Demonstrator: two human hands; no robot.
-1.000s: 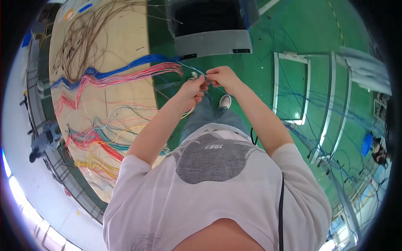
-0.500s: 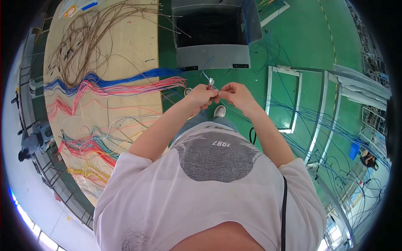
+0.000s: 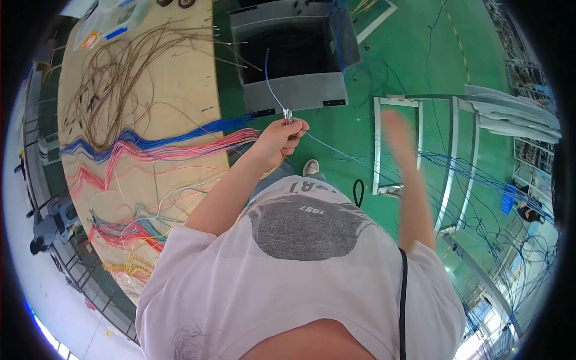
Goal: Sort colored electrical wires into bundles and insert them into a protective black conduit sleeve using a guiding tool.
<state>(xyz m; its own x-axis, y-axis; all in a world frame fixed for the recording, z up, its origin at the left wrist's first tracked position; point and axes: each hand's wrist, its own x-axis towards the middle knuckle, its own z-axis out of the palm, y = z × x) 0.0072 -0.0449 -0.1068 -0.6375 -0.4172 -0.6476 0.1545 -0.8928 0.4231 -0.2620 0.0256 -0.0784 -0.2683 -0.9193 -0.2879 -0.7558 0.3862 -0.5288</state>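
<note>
Blue wire [image 3: 269, 84] is standing up from the person's left hand [image 3: 282, 138], near the middle of my view. From my remote seat I am seeing its free end pointing away from the person, its long axis curving up and slightly left, the tip showing against the dark mouth of a grey bin [image 3: 294, 93]. On the other side of the fist, a pale blue stretch is running down and to the right, towards a metal frame [image 3: 420, 138] on the green floor.

The left fingers are closing snugly around the wire and a small shiny metal piece [image 3: 288, 114], which is poking out above them. The right hand [image 3: 397, 127] is hovering well apart to the right, too blurred for me to tell how its fingers are standing.

The grey bin is gaping open beyond the left hand; blue strands are hanging along its right wall, and its inside is looking too dark to read. At the upper left, a clear plastic box [image 3: 114, 24] is sitting on the wooden table [image 3: 186, 84], its contents showing unclearly. Brown wires [image 3: 114, 84] are lying just below it.
</note>
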